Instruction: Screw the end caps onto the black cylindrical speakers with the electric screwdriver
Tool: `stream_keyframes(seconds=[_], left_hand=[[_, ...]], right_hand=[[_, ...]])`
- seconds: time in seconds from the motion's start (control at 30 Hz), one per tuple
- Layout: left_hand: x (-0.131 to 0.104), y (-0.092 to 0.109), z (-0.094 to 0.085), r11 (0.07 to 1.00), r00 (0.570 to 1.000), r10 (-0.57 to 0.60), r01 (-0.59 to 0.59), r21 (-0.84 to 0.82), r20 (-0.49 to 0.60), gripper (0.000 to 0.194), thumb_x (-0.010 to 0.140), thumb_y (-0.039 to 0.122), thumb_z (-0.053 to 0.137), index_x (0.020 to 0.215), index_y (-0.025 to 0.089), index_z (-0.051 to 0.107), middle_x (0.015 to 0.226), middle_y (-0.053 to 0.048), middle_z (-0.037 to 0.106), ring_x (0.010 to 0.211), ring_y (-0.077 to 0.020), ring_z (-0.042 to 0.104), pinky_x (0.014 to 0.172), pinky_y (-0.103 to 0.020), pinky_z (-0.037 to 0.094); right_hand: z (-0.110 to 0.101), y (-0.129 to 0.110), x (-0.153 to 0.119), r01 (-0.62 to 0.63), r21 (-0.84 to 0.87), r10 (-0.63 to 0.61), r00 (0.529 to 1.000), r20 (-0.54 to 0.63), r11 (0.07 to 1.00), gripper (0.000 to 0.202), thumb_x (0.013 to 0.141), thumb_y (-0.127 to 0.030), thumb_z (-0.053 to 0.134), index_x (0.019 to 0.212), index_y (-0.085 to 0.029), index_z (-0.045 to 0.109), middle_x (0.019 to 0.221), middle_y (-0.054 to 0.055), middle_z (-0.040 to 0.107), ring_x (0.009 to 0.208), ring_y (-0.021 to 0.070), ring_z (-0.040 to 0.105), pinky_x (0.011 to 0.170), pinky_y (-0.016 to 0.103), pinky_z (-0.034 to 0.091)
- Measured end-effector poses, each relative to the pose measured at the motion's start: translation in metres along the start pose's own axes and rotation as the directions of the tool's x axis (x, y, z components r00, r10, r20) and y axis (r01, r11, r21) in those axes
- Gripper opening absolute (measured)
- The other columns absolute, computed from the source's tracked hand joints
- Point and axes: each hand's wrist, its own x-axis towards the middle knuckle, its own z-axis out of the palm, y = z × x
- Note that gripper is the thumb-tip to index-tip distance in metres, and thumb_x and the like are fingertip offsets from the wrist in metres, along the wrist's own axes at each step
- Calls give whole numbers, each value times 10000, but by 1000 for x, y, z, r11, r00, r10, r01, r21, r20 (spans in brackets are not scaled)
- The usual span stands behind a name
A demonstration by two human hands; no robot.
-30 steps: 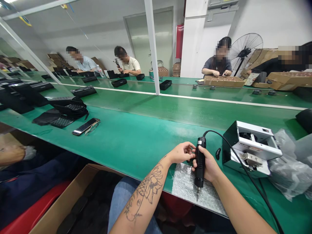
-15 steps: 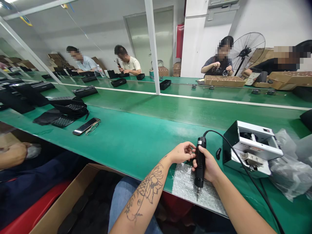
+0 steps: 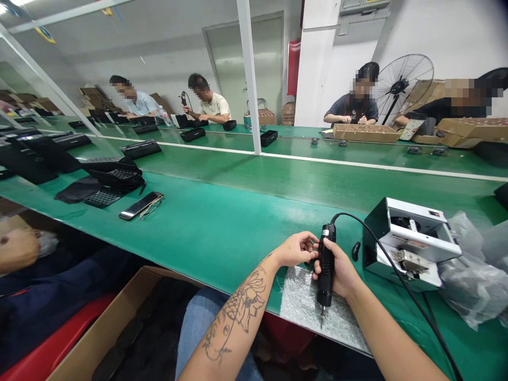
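My right hand (image 3: 342, 269) is wrapped round a black electric screwdriver (image 3: 326, 264), thumb along its upper body. It is held nearly upright, its metal bit pointing down over a silvery bubble-wrap mat (image 3: 299, 291) at the table edge. A black cable (image 3: 381, 241) arcs from its top to the right. Just left of the tool is my left hand (image 3: 297, 248), fingers curled in and close to the screwdriver. Something dark shows under those fingers, but what they hold is hidden. Beside my right hand lies a small black part (image 3: 356, 251) on the green table.
A white-and-black screw feeder (image 3: 413, 238) stands right, with clear plastic bags (image 3: 472, 280) beyond it. Further left lie a phone (image 3: 141, 205), glasses (image 3: 153, 206) and a black case (image 3: 113, 177). Co-workers sit across the green belt (image 3: 301, 174). Below left is a cardboard box (image 3: 107, 312).
My hands and the screwdriver have hardly moved. Across the belt, one co-worker's hands have lowered, and another's tool has shifted. The nearby person's hand at left has moved slightly left.
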Motion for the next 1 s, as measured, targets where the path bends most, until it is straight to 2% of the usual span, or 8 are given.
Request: stream_keyframes(seconds=[0.43, 0.7, 1.0], left_hand=[[-4, 13, 3, 1000, 1000, -18, 18, 16, -17, 404, 731, 149, 712, 1119, 151, 600, 822, 3, 575, 706, -109, 574, 639, -232, 507], [-4, 14, 3, 1000, 1000, -14, 15, 17, -22, 409, 725, 172, 743, 1110, 154, 607, 867, -15, 613, 724, -105, 590, 661, -223, 486], [-5, 15, 3, 1000, 1000, -23, 23, 11, -9, 388, 724, 129, 706, 1099, 150, 606, 859, -14, 607, 724, -105, 588, 646, -215, 494]], right_hand=[[-1, 1, -1, 11, -8, -11, 1000, 5, 1000, 336, 916, -492, 626, 1035, -178, 616, 704, 4, 672, 444, 146, 555, 425, 357, 549], [-2, 2, 0, 17, -12, -17, 1000, 12, 1000, 339, 909, -498, 636, 1041, -187, 612, 723, 1, 677, 443, 146, 560, 418, 352, 546], [-1, 0, 0, 6, -4, -6, 1000, 15, 1000, 323, 919, -488, 622, 1038, -188, 610, 713, 6, 683, 430, 144, 557, 414, 343, 544]])
